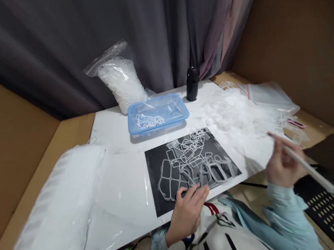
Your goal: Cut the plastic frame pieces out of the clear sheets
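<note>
My left hand [189,209] rests at the near edge of a black mat [161,206], its fingers stretched out and touching the white outline pieces nearby. Many thin translucent-white frame shapes [190,164] lie jumbled over the mat, rectangles and rounded loops among them. Off to the right, beyond the table's front edge, my right hand [284,165] is closed around a slim white pen-shaped tool [308,168]. One narrow darker end of the tool points up and left, while its other end is smeared by motion. Its exact kind cannot be made out.
Behind the mat stands a blue basket [159,128] with small white pieces in it. A full clear zip bag [121,80], a black bottle [192,83], a heap of white pieces [235,112] and an empty-looking plastic bag [271,96] surround it. White packaging [52,212] covers the left.
</note>
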### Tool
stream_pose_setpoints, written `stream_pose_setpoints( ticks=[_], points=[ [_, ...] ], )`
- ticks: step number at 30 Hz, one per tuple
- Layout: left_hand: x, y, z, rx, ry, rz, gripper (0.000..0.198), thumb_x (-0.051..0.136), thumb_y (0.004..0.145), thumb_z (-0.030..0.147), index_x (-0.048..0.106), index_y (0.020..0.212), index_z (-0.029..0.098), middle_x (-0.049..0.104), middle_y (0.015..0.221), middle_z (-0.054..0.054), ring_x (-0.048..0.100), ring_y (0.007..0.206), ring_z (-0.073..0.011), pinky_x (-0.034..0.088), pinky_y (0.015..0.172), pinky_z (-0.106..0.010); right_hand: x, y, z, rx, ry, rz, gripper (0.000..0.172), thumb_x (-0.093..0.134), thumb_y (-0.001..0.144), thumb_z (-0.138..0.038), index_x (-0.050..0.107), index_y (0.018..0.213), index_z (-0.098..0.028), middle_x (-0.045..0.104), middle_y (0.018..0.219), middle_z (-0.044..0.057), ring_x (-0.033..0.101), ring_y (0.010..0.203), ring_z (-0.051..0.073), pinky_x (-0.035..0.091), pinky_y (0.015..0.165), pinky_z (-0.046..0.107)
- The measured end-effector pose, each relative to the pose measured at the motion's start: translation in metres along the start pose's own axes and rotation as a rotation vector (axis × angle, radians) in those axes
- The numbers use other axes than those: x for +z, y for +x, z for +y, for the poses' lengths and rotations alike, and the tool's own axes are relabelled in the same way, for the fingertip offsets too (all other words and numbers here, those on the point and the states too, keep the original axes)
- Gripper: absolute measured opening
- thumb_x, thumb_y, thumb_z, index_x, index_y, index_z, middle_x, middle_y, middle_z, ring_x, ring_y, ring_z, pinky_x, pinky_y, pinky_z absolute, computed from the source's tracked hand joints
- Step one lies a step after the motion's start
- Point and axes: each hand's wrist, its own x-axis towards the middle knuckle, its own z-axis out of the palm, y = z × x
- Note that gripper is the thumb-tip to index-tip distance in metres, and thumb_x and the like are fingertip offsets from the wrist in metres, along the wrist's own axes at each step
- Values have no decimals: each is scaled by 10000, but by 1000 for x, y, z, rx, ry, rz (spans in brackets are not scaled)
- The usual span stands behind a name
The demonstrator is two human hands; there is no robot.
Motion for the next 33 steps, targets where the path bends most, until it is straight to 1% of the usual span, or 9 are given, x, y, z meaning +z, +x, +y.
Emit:
stream_pose_setpoints(
  ticks=[2, 4, 5, 7, 10, 15, 18, 24, 33],
  points=[
    [-1, 0, 0, -9, -16, 20, 544, 488, 890, 174, 455, 1433, 195, 545, 1438, 4, 427, 1270, -179, 301, 948, -350, 5, 10, -6, 0, 38, 142, 258, 532, 1007, -285, 645, 1184, -136, 673, 1146, 146, 635, 1099, 291, 493, 987, 492],
    [-1, 1, 1, -24, -29, 38, 542, 497, 880, 149, 465, 1418, 205, 570, 1408, 9, 446, 1245, -174, 296, 949, -347, 11, 11, -17, -16, 80, 106, 221, 558, 995, -281, 668, 1139, -156, 695, 1099, 122, 657, 1050, 271, 527, 939, 452],
    [-2, 1, 1, -33, -35, 47, 537, 502, 874, 140, 475, 1406, 211, 584, 1387, 5, 457, 1229, -176, 294, 949, -347, 14, 8, -23, -15, 105, 14, 194, 575, 986, -278, 685, 1101, -168, 711, 1053, 102, 677, 1003, 258, 552, 894, 423],
    [-1, 1, 2, -57, -44, 65, 513, 508, 860, 125, 510, 1364, 224, 615, 1324, -12, 482, 1190, -187, 293, 948, -349, 20, -1, -31, -24, 172, -325, 167, 582, 982, -279, 707, 1045, -187, 728, 1019, 77, 696, 968, 239, 573, 851, 378],
    [0, 1, 4, -95, -54, 102, 440, 503, 842, 108, 572, 1262, 221, 643, 1188, -47, 518, 1112, -203, 307, 942, -347, 22, -14, -34, -42, 263, -811, 184, 551, 996, -283, 702, 1068, -204, 718, 1094, 74, 671, 1056, 235, 550, 915, 364],
    [-1, 1, 5, -134, -67, 145, 320, 487, 855, 120, 611, 1141, 194, 624, 1027, -70, 542, 985, -212, 356, 910, -343, 9, -21, -24, 0, 285, -1056, 206, 527, 1009, -306, 689, 1099, -215, 715, 1077, 69, 675, 1024, 221, 553, 894, 340],
    [-3, 1, 5, -112, -58, 137, 379, 509, 869, 132, 597, 1222, 239, 609, 1015, -54, 541, 956, -202, 360, 897, -338, -1, -25, -20, 21, 302, -1199, 215, 527, 1006, -337, 703, 1024, -213, 720, 1018, 70, 688, 972, 224, 572, 858, 342],
    [-1, 1, 6, -111, -13, 141, 451, 552, 894, 201, 549, 1340, 267, 605, 1167, -57, 516, 1093, -225, 297, 972, -366, -2, -44, -15, 85, 341, -1140, 268, 513, 1008, -391, 709, 1004, -208, 710, 1094, 105, 676, 1058, 249, 561, 938, 395],
    [1, -1, 6, -164, -4, 200, 366, 553, 892, 209, 607, 1254, 226, 602, 931, -33, 531, 913, -200, 307, 896, -366, 36, -52, -28, 45, 409, -1121, 226, 529, 1009, -358, 697, 1005, -207, 701, 1115, 103, 629, 1143, 256, 496, 1013, 441]
  ],
)
